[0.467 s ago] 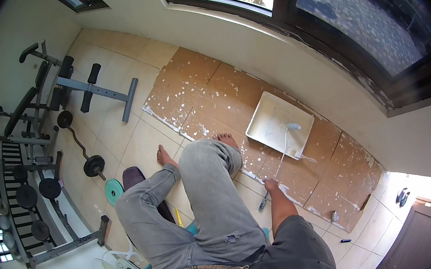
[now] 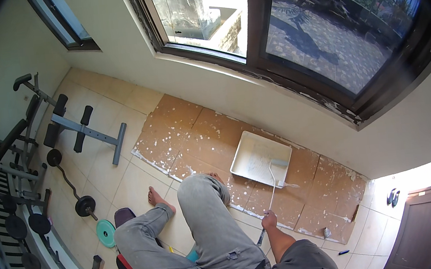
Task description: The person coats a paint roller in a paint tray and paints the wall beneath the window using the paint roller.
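Observation:
My right hand (image 2: 270, 219) is closed around the long handle of a paint roller (image 2: 280, 162). The roller's thin rod runs from my fist up over the near rim of a white paint tray (image 2: 236, 152). Its pale head lies inside, by the right side, and the grip end (image 2: 262, 237) sticks out below my fist. Whitish paint coats the tray's inside. At the tray's near right corner is a small whitish thing (image 2: 287, 184) that I cannot make out. My left hand is out of view.
Paint-spattered brown cardboard (image 2: 173, 134) covers tiles along the wall, under a dark-framed window (image 2: 254, 34). A weight bench (image 2: 87, 130), a barbell (image 2: 69, 180) and a green weight plate (image 2: 106, 233) stand left. My bent legs (image 2: 209, 215) fill the middle. A brown door (image 2: 422, 225) is at right.
The view has tilted up, showing more window. My left hand, earlier at the lower left by a green chair arm, has left the picture. The roller head has shifted slightly toward the tray's right side.

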A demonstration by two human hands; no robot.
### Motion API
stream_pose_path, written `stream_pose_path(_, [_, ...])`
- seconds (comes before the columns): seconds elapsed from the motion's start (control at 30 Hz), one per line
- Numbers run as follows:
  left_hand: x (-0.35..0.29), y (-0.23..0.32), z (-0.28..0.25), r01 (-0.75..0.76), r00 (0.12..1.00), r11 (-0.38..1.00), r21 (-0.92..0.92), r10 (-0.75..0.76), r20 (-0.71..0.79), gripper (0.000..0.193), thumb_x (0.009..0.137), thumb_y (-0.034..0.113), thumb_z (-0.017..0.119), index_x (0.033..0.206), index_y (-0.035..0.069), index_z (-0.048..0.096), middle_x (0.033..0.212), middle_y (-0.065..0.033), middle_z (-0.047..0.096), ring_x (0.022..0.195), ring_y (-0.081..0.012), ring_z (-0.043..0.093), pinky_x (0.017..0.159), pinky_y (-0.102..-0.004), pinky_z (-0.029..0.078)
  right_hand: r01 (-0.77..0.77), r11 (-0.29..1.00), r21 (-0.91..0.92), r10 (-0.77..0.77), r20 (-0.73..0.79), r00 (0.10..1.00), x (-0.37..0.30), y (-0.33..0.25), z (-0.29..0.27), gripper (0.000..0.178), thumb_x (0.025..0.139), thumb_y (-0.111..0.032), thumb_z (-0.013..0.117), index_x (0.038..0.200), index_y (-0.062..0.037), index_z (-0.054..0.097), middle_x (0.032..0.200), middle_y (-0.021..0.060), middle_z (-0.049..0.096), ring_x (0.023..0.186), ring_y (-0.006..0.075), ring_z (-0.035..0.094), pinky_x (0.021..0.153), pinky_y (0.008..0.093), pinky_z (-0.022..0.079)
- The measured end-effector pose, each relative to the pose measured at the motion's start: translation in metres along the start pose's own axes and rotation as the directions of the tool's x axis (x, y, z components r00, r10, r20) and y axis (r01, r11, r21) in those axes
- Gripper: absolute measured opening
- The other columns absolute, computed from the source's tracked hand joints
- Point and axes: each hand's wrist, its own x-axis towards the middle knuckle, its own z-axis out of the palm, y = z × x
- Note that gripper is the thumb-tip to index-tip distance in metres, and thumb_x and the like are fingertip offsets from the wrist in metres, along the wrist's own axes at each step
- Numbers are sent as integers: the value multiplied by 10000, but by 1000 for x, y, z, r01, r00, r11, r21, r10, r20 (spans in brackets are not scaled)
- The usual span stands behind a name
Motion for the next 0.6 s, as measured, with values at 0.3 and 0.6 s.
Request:
stream_pose_path(0.3, [5, 55, 9, -324, 938, 940, 104, 334, -98, 413, 1041, 299, 513, 1360, 39, 549, 1198, -140, 660, 1071, -202, 641, 924, -369, 498, 3, 989, 150, 5, -54, 999, -21, -33, -69, 546, 850, -79, 662, 1373, -100, 506, 932, 154, 700, 787, 301, 717, 690, 429, 576])
stream_pose_path(0.6, [-6, 64, 1, -365, 930, 930, 49, 366, -12, 517, 1022, 360, 569, 1435, 62, 479, 1377, -145, 565, 1211, -229, 585, 1012, -383, 450, -366, 875, 317, 215, 423, 880, -42, -43, -77, 590, 894, -114, 667, 1448, -114, 464, 911, 103, 667, 723, 223, 674, 602, 396, 588])
